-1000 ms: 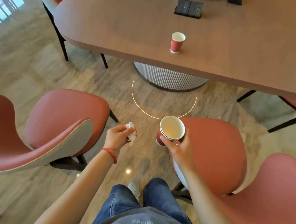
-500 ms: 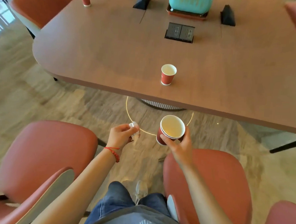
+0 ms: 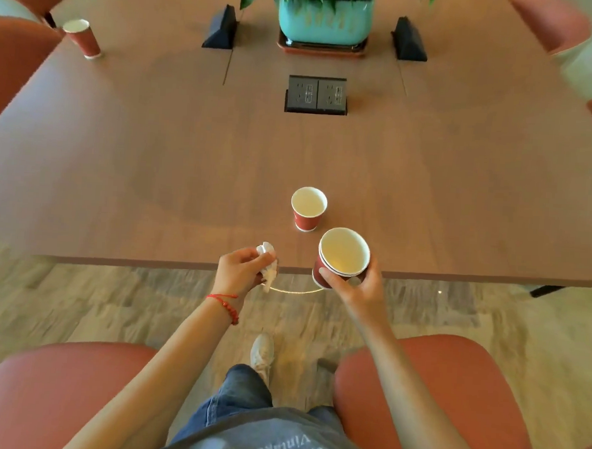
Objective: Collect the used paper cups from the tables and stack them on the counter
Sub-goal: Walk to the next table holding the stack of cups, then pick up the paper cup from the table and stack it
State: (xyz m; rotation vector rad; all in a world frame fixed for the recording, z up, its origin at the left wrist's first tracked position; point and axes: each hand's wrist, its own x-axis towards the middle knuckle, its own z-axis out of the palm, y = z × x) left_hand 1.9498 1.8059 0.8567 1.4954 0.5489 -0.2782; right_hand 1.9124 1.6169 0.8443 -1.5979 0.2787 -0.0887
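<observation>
Meeting-room worktop point(image 3: 152, 182): nearest used cup point(image 3: 308, 208) upright near the edge. Right hand point(image 3: 359, 289) fingers wrap a nested cup stack point(image 3: 342, 257); left hand point(image 3: 240, 273) pinches crumpled tissue point(image 3: 268, 260). Advise lowering the stack squarely into the standing cup.

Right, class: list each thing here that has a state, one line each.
Near cup: upright on the table, empty.
Far cup: upright, table's far left.
Stacked cups: nested, gripped by right hand.
Crumpled tissue: pinched in left hand.
Sockets: raised, nothing plugged in.
</observation>
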